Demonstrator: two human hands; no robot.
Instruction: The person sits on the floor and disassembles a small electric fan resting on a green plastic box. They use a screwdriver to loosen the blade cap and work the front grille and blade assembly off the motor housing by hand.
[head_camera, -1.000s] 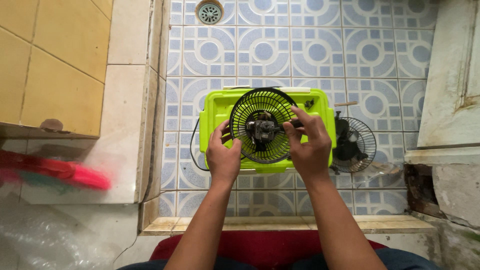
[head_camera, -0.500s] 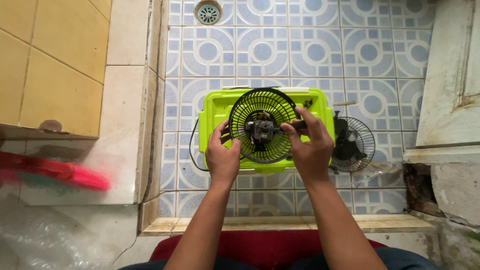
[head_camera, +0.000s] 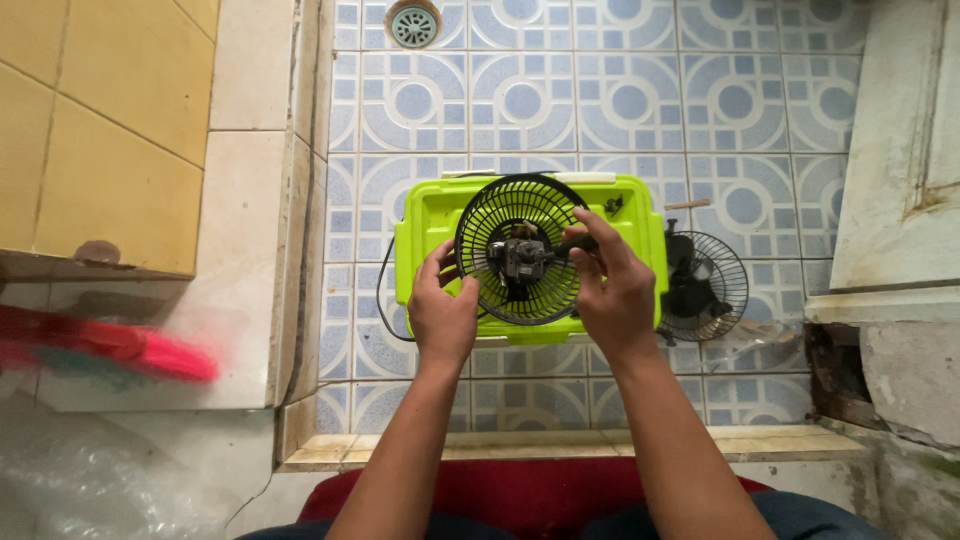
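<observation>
Left of the lime-green plastic lid (head_camera: 425, 215) stand a yellow tiled wall (head_camera: 90, 120) and a pale ledge (head_camera: 240, 270), with a blurred red and pink thing (head_camera: 110, 345) lower down on that side.

The left forearm comes up from the bottom edge, angled slightly rightward, to the lid's near left part. The left hand (head_camera: 441, 315) shows its back to the camera, fingers curled shut on the lower left rim of the black fan grille (head_camera: 520, 250), thumb lying along the rim's outer edge. A black cord (head_camera: 382, 305) loops out past the lid's left edge.

The grille sits over the middle of the lid, its round face turned up toward the camera, so no long axis shows. The small motor (head_camera: 515, 260) sits at its centre. The grille lies between the two hands, rim in the left fingers, right side under the right fingers.

The right forearm rises from the bottom, leaning leftward. The right hand (head_camera: 612, 290) is back-up too, fingers bent and pinched on a dark part by the motor; what that part is I cannot tell.

Just right of the lid a second black grille (head_camera: 705, 285) lies on the patterned blue floor tiles (head_camera: 620, 100). A round drain (head_camera: 413, 25) is well beyond the lid's far edge.
</observation>
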